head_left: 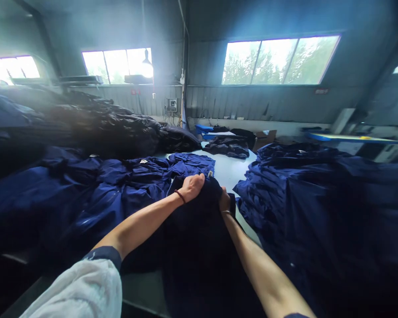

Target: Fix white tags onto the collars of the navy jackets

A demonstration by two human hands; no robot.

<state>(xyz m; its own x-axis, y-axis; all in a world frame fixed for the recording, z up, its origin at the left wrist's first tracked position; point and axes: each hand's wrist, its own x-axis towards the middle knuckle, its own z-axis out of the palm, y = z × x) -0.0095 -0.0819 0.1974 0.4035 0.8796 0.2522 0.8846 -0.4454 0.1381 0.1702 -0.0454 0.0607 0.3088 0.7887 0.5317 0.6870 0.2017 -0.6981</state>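
A dark navy garment (199, 238) hangs from both my hands in front of me, its lower part reaching down over the near table edge. My left hand (193, 187) is closed on the upper left of the cloth, fingers curled round it. On the right side, my right hand (224, 202) grips the same garment, with most of its fingers hidden by the fabric. Between the hands a small pale label (210, 174) sticks up at the top edge. Whether the garment is a jacket or trousers is too dark to tell.
Blue garments (109, 181) lie heaped to the left, with a dark pile (112, 119) behind them. Another blue stack (305, 190) rises at the right. Between them shows a white tabletop (230, 168), with dark folded cloth (228, 146) at its far end. A lamp (147, 66) hangs above.
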